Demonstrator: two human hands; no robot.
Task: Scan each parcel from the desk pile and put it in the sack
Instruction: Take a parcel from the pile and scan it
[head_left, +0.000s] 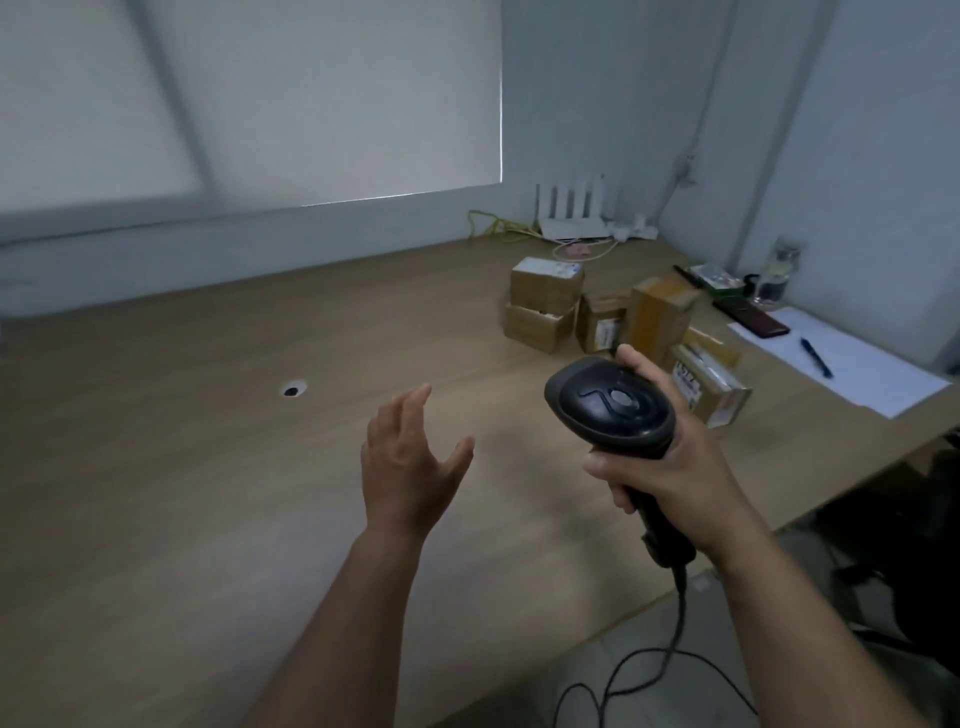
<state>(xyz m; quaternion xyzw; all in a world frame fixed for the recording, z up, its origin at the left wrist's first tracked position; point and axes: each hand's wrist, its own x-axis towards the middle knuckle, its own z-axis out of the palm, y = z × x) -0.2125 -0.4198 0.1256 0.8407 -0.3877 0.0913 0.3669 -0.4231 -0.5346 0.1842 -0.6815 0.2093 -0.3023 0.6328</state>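
— Right hand (670, 467) nearest us, clenched round the scanner (610, 402) handle. Parcels?
— On the desk (208, 467), pile (660, 317) far right, untouched. Small taped cartons: probably light and stiff, so grab across opposite sides. Left hand (405, 467) hovers mid-desk, fingers spread, holding nothing.

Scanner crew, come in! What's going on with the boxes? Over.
Right hand grips scanner. Left hand open, empty, over desk. Parcels piled far right, none picked up. Nothing in the way.
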